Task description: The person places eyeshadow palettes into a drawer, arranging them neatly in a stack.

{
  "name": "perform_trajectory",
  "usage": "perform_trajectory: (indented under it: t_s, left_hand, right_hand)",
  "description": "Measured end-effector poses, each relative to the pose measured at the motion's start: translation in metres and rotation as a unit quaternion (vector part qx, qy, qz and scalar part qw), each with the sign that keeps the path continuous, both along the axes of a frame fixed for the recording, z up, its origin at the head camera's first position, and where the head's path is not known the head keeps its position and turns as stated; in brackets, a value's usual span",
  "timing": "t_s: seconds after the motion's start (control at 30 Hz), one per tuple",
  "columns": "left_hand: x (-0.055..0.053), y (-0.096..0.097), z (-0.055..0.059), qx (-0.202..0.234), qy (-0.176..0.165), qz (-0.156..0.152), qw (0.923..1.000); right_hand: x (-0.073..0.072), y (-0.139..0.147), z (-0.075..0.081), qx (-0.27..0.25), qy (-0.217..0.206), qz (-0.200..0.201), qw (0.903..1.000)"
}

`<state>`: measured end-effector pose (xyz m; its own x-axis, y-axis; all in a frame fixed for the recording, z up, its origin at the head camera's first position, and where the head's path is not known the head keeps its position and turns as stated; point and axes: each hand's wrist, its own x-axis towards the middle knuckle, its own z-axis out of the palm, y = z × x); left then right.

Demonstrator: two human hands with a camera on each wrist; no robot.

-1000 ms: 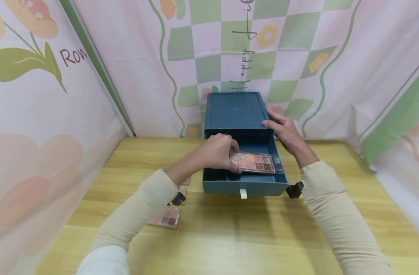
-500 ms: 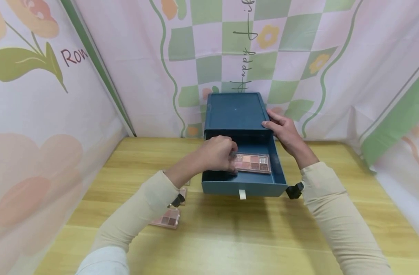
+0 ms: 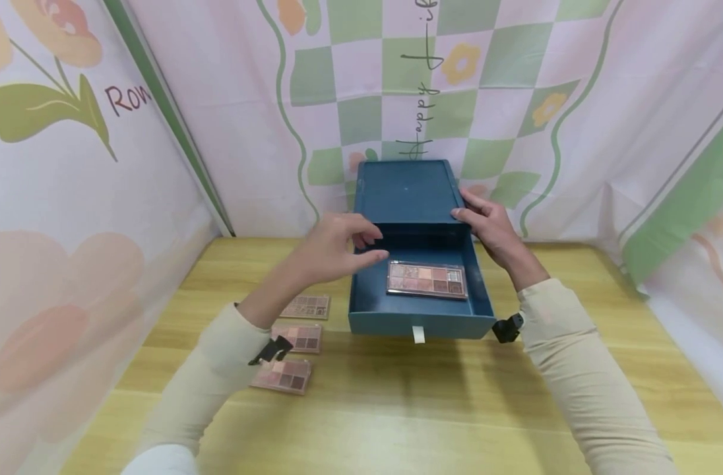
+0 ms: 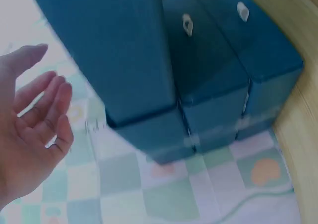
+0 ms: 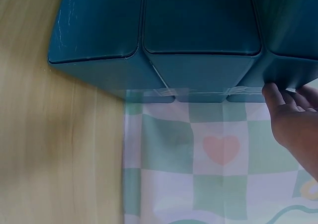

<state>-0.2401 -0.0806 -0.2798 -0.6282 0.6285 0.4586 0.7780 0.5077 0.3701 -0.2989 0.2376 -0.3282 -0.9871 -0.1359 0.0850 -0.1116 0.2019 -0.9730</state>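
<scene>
A dark blue stacked drawer unit (image 3: pixel 406 191) stands against the back curtain with its top drawer (image 3: pixel 421 324) pulled out. Inside that drawer lies an eyeshadow palette (image 3: pixel 427 280), flat and apart from both hands. My left hand (image 3: pixel 340 251) hovers over the drawer's left edge, holding nothing, thumb and fingers spread apart; the left wrist view shows the same open-palmed hand (image 4: pixel 37 110) beside the unit. My right hand (image 3: pixel 497 231) rests against the unit's upper right side, thumb and fingertips touching its edge. In the right wrist view that hand (image 5: pixel 295 119) touches the top tier.
Three more palettes lie in a column on the wooden table (image 3: pixel 373 422) left of the drawer: a far one (image 3: pixel 307 307), a middle one (image 3: pixel 302 338) and a near one (image 3: pixel 283 376). A white pull tab (image 3: pixel 419 335) hangs on the drawer front. Two closed drawers (image 4: pixel 208 55) sit below.
My left hand has let go of the palette in the drawer and moved left and up. The palette shifted slightly left before release. My right hand has stayed in place.
</scene>
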Motion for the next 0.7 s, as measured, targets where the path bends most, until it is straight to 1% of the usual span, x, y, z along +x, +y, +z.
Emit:
perform_trajectory:
  t_s: [0.1,0.2,0.3,0.37,0.53,0.7]
  left_hand:
    - [0.000,-0.018,0.000,0.038,-0.006,0.015,0.9991]
    - [-0.002,-0.034,-0.002,0.057,-0.021,0.032,0.9976]
    - [-0.006,-0.050,-0.009,0.066,-0.037,0.046,0.9961]
    - [-0.010,-0.060,-0.015,0.069,-0.054,0.057,0.9945]
    - [-0.020,-0.084,-0.029,0.057,-0.084,0.100,0.9898]
    - [-0.030,-0.106,-0.045,0.023,-0.072,0.157,0.9847]
  right_hand:
    - [0.001,0.000,0.000,0.000,-0.002,-0.001,1.0000]
    - [0.000,-0.001,0.001,0.003,-0.002,-0.002,1.0000]
    - [0.000,-0.001,0.000,0.002,-0.003,-0.003,1.0000]
    - [0.000,-0.001,-0.001,-0.001,-0.004,-0.003,1.0000]
    - [0.000,-0.001,-0.001,-0.005,-0.004,-0.004,1.0000]
    - [-0.001,-0.001,-0.001,-0.005,-0.002,-0.003,1.0000]
